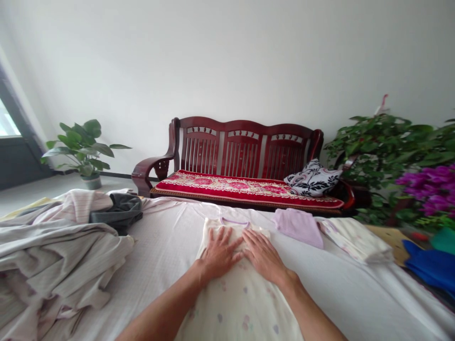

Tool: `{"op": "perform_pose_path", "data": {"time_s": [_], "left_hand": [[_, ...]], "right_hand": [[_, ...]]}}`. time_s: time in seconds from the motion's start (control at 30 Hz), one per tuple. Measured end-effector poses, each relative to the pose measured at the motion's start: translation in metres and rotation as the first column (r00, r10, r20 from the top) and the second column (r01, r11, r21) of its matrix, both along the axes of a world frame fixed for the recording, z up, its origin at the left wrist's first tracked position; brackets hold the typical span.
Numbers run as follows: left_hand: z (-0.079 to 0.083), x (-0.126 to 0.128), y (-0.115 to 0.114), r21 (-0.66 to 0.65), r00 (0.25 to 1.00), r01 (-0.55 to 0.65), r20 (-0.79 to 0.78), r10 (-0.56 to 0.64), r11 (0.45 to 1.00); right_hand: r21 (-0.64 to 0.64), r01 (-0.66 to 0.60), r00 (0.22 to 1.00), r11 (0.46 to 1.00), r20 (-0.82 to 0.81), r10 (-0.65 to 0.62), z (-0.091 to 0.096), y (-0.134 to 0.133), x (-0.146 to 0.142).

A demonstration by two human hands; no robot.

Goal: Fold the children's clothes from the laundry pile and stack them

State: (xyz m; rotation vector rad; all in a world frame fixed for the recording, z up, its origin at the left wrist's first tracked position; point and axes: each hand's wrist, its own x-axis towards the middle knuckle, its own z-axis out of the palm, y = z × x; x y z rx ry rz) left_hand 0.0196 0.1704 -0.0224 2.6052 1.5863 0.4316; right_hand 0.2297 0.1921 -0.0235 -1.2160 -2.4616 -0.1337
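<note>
A cream shirt (241, 303) with small printed shapes and a lilac-trimmed neckline lies spread on the white-covered surface (163, 255), its collar end pointing away from me. My left hand (219, 251) rests palm down near the collar, fingers spread. Beside it my right hand (263, 252) presses flat on the same cloth, fingers stretched out. The fingertips of both hands come close together at the middle of the shirt. Neither hand grips anything. The shirt's lower end runs out of view at the bottom.
Rumpled clothes (71, 255) are heaped on the left. To the right lie a folded lilac garment (299, 227), a folded cream garment (359, 239) and blue cloth (432, 265). Behind stands a wooden bench (241, 147) with a patterned cushion (313, 178). Plants (384, 147) flank it.
</note>
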Motion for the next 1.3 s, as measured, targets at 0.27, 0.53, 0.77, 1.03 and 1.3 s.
{"op": "perform_pose_path", "data": {"time_s": [0.27,0.53,0.77,1.03,1.3], "left_hand": [[0.000,-0.028,0.014,-0.008,0.980,-0.194,-0.037,0.194,0.981],[0.003,-0.063,-0.020,0.008,0.992,-0.092,-0.082,0.092,0.996],[0.008,-0.118,-0.081,-0.085,0.969,0.234,-0.066,-0.240,0.968],[0.025,-0.152,-0.140,-0.164,0.919,0.394,0.089,-0.385,0.904],[0.024,-0.157,-0.134,-0.177,0.919,0.357,0.241,-0.311,0.917]], "right_hand": [[-0.142,0.249,0.966,0.958,0.105,-0.236,-0.014,0.000,0.025],[-0.176,0.353,0.933,0.919,0.139,-0.332,-0.014,-0.020,0.048],[-0.076,0.252,0.966,0.965,0.081,-0.246,-0.027,-0.071,0.071],[-0.309,0.057,0.976,0.949,-0.184,-0.118,-0.006,-0.108,0.092],[-0.486,-0.068,0.942,0.871,-0.318,-0.104,0.003,-0.117,0.106]]}}
